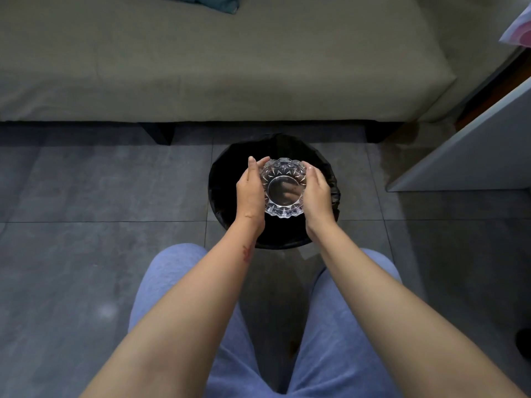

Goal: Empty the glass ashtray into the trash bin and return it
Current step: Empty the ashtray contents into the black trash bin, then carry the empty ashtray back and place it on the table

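Ashtray held over trash bin, left hand and right hand closed on opposite sides. Looks upturned. Keep centred over opening, grip firm, slippery glass, shake gently.

1. Bare left hand: extended toward 12 o'clock, palm facing 3 o'clock, fingers curled inward.
2. Bare right hand: mirrored, palm facing 9 o'clock, forearm bare.
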A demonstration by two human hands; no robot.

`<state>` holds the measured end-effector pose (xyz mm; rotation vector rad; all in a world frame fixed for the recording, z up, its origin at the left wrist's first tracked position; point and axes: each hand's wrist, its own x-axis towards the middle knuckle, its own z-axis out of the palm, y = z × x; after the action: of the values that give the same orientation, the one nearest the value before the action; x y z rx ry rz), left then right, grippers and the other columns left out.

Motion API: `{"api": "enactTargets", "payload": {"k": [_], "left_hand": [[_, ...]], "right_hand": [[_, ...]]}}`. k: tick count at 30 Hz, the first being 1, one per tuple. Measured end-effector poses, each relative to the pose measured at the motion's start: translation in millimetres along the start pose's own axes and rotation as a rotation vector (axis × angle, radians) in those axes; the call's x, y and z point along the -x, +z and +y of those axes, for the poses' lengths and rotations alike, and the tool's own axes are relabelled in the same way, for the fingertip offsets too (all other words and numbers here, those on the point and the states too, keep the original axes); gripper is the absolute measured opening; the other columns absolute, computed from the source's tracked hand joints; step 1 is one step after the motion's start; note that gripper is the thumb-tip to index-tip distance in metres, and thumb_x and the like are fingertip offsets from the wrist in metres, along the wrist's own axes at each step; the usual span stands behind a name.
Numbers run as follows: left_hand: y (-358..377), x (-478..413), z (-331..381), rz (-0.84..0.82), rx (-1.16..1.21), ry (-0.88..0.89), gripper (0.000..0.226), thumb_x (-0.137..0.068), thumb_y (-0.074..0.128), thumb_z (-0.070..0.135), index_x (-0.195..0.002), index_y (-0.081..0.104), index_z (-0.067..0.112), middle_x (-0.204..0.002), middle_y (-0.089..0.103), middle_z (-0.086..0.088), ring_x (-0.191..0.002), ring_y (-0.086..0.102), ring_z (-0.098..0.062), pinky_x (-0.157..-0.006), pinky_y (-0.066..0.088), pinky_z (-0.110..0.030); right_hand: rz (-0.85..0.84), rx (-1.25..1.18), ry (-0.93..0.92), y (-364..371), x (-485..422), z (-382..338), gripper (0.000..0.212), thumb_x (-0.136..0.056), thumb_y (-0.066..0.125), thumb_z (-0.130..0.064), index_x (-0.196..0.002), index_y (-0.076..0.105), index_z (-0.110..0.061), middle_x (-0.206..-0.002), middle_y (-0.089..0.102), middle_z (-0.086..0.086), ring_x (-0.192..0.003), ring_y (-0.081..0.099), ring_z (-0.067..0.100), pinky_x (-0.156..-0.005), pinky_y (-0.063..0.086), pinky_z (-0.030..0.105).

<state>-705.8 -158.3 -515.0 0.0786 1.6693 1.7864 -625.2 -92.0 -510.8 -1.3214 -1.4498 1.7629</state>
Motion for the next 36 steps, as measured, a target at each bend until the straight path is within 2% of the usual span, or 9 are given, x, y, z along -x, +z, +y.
{"api": "enactTargets", "payload": {"k": [2, 4, 9, 16, 22, 27, 30, 33, 36], "left_hand": [[1.7, -3.6, -6.0, 0.018, 0.013, -0.025, 0.049, -0.106, 0.032, 0.043, -0.121, 0.068, 0.013, -0.109, 0.075, -0.006, -0.108, 0.071, -0.024, -0.099, 0.055, -0.039], [2.6, -6.2, -10.2, 0.043, 0.019, -0.035, 0.047, -0.106, 0.033, 0.043, -0.118, 0.068, 0.014, -0.112, 0.075, -0.009, -0.109, 0.07, -0.026, -0.101, 0.054, -0.043], [13.1, 6.4, 22.8, 0.101, 0.033, -0.064, 0.046, -0.107, 0.035, 0.036, -0.12, 0.068, 0.007, -0.117, 0.073, -0.016, -0.112, 0.069, -0.03, -0.102, 0.053, -0.044], [42.4, 71.5, 140.8, 0.065, 0.007, -0.103, 0.04, -0.105, 0.038, 0.036, -0.11, 0.071, 0.015, -0.117, 0.073, -0.016, -0.114, 0.068, -0.033, -0.105, 0.05, -0.05], [87.2, 139.7, 260.6, 0.018, -0.065, -0.073, 0.033, -0.102, 0.039, 0.034, -0.102, 0.069, 0.02, -0.119, 0.071, -0.014, -0.115, 0.066, -0.032, -0.106, 0.048, -0.052], [129.3, 197.3, 345.3, -0.067, -0.077, -0.087, 0.042, -0.1, 0.039, 0.04, -0.107, 0.067, 0.01, -0.11, 0.072, -0.013, -0.108, 0.068, -0.034, -0.103, 0.049, -0.055], [154.3, 227.5, 382.9, -0.132, -0.085, -0.092, 0.047, -0.09, 0.044, 0.049, -0.101, 0.073, 0.013, -0.116, 0.072, -0.018, -0.112, 0.066, -0.038, -0.103, 0.048, -0.057], [177.2, 255.9, 409.4, -0.195, -0.079, -0.105, 0.048, -0.087, 0.047, 0.053, -0.098, 0.076, 0.016, -0.116, 0.073, -0.018, -0.114, 0.066, -0.038, -0.104, 0.048, -0.057], [197.1, 284.3, 420.9, -0.245, -0.075, -0.096, 0.051, -0.09, 0.048, 0.052, -0.102, 0.075, 0.011, -0.112, 0.074, -0.021, -0.111, 0.067, -0.04, -0.103, 0.05, -0.055]], "right_hand": [[0.035, -0.003, -0.035, 2.5, -1.7, 1.8, 0.038, -0.107, 0.034, -0.028, -0.136, 0.057, -0.014, -0.136, 0.06, 0.003, -0.121, 0.061, 0.017, -0.105, 0.051, 0.039], [0.071, -0.024, -0.074, 3.4, -4.3, 5.6, 0.038, -0.107, 0.035, -0.026, -0.134, 0.059, -0.014, -0.134, 0.061, -0.002, -0.127, 0.056, 0.013, -0.113, 0.043, 0.039], [0.095, -0.096, -0.033, 2.9, 2.6, -20.0, 0.036, -0.107, 0.037, -0.019, -0.128, 0.063, -0.007, -0.131, 0.065, 0.006, -0.125, 0.06, 0.018, -0.113, 0.044, 0.041], [0.108, -0.14, 0.017, -15.3, 57.9, -141.5, 0.035, -0.106, 0.038, -0.019, -0.126, 0.065, -0.009, -0.133, 0.065, 0.007, -0.127, 0.059, 0.019, -0.113, 0.043, 0.044], [0.169, -0.151, -0.006, -49.9, 117.6, -272.1, 0.035, -0.106, 0.038, -0.016, -0.129, 0.063, -0.006, -0.129, 0.065, 0.003, -0.125, 0.058, 0.016, -0.112, 0.044, 0.036], [0.233, -0.166, -0.019, -86.9, 162.1, -365.7, 0.035, -0.105, 0.039, -0.016, -0.13, 0.063, -0.007, -0.13, 0.064, 0.001, -0.116, 0.058, 0.006, -0.092, 0.046, 0.008], [0.294, -0.196, -0.029, -111.4, 187.7, -409.3, 0.034, -0.105, 0.041, -0.017, -0.129, 0.064, -0.009, -0.13, 0.065, 0.001, -0.117, 0.058, 0.007, -0.097, 0.045, 0.014], [0.342, -0.23, -0.044, -135.1, 209.7, -437.2, 0.034, -0.105, 0.041, -0.02, -0.129, 0.064, -0.013, -0.131, 0.064, -0.001, -0.126, 0.057, 0.012, -0.112, 0.043, 0.032], [0.396, -0.276, -0.052, -159.5, 230.6, -454.2, 0.033, -0.103, 0.043, -0.023, -0.127, 0.065, -0.019, -0.134, 0.064, 0.001, -0.128, 0.058, 0.017, -0.113, 0.043, 0.043]]}}
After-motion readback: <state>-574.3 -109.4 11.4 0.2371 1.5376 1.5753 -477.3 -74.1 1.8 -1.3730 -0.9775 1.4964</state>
